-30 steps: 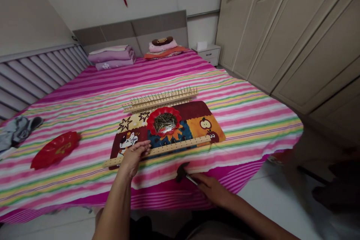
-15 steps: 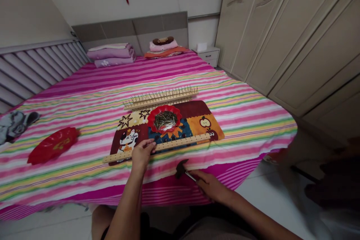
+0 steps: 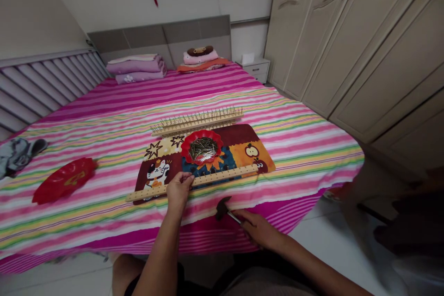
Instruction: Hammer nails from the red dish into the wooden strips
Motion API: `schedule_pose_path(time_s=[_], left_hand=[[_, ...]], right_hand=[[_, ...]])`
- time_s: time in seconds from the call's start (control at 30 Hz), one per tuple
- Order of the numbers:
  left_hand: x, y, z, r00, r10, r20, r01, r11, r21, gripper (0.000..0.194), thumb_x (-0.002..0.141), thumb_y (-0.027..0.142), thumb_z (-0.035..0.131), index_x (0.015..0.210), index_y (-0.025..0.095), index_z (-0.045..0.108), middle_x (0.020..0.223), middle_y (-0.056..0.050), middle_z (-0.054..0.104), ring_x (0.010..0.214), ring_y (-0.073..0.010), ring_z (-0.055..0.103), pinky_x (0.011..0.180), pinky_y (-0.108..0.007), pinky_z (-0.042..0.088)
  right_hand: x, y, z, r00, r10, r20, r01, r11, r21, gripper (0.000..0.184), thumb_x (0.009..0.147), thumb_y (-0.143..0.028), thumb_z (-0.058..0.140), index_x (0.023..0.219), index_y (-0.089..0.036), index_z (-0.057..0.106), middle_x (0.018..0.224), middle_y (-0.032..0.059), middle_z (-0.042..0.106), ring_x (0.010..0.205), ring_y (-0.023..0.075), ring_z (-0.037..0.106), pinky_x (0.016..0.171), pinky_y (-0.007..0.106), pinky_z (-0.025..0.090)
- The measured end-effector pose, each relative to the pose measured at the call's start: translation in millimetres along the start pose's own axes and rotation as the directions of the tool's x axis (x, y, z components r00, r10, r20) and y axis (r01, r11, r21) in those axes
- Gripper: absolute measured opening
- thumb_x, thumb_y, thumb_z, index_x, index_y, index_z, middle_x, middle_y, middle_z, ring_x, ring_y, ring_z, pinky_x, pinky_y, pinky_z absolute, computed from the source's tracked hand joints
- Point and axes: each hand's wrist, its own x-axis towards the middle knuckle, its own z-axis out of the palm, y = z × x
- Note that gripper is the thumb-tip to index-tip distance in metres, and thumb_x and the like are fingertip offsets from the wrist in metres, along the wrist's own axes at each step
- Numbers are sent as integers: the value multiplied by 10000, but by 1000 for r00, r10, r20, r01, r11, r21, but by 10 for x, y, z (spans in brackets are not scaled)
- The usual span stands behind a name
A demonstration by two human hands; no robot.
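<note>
Thumb and forefinger of the left hand point(image 3: 178, 189) draw together at a pale wooden strip point(image 3: 145, 194); whether anything is pinched between them is too small to tell. The right hand point(image 3: 259, 230), at 4 o'clock from the left, closes around the handle of a hammer point(image 3: 222, 208), its head near the bed's edge. The strip lies across a patterned mat point(image 3: 239, 135), one end past the mat's side. Small upright nails point(image 3: 222, 171) line its stretch toward 3 o'clock, while the stretch toward 9 o'clock shows rows of small marks and no standing nails, so the strip appears partly filled. At 1 o'clock, a red scalloped bowl point(image 3: 184, 148) holds plenty of loose nails point(image 3: 203, 150). Beyond, toward 12 o'clock, sit nail-studded strips point(image 3: 199, 125), seemingly done. A red tray point(image 3: 64, 181) lies at 9 o'clock on the striped bedspread point(image 3: 294, 148).
</note>
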Motion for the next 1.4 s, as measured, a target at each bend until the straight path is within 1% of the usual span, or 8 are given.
schedule_pose_path(time_s=[0.2,0.37,0.5,0.77,0.93,1.07,1.17,1.4], left_hand=[[-62,30,-10,993,115,9,-114,967,229,143,637,359,612,673,223,637,637,20,662,635,-149,591,642,-255,435],[-90,98,-5,993,116,33,-121,952,280,113,649,333,597,651,227,637,638,18,671,652,-160,600,646,-252,432],[-79,90,-3,992,120,29,-123,950,286,110,647,328,596,648,225,633,638,18,669,638,-156,596,640,-255,421],[-22,-43,13,993,106,41,-112,975,194,171,651,326,608,781,215,612,653,17,665,646,-153,617,651,-258,444],[-15,-73,19,994,109,0,-108,979,174,267,625,300,649,864,207,577,659,29,647,629,-137,610,642,-247,442],[-20,-61,21,996,94,6,-94,982,165,239,614,261,631,839,207,573,661,28,650,636,-137,613,652,-248,442],[-16,-70,18,997,78,17,-79,993,84,297,611,297,630,885,205,563,654,26,655,620,-142,608,667,-269,460],[47,-18,-99,999,28,44,-26,999,-42,446,587,480,644,915,180,602,728,-25,678,687,-165,622,680,-293,488]], right_hand=[[-49,-83,12,1000,-17,-7,17,1000,-2,462,805,-160,414,1208,-204,636,866,19,703,681,169,614,631,281,500],[-63,-421,-77,997,-56,-59,55,998,-25,468,851,-225,396,1283,-211,576,799,11,676,644,158,586,613,271,485],[130,-807,-197,978,-170,-117,157,981,-116,484,866,-195,370,1320,-204,537,673,-21,607,558,135,531,571,243,457],[650,-1271,-159,937,-342,-67,304,897,-322,489,882,-148,405,1349,-248,508,948,30,706,839,197,640,789,309,480],[737,-1241,-56,934,-357,-2,331,869,-366,480,854,-107,437,1304,-224,555,1052,64,715,955,232,649,866,333,477],[492,-1129,-89,932,-363,0,344,881,-324,498,893,-122,378,1353,-270,498,979,19,709,843,183,656,790,295,499],[239,-896,-138,962,-270,21,270,950,-159,471,905,-147,379,1335,-279,517,946,-9,703,746,147,641,733,265,503],[-13,-171,-145,992,-110,64,108,994,24,477,856,-117,403,1288,-212,582,1205,38,680,1077,204,625,939,325,465]])
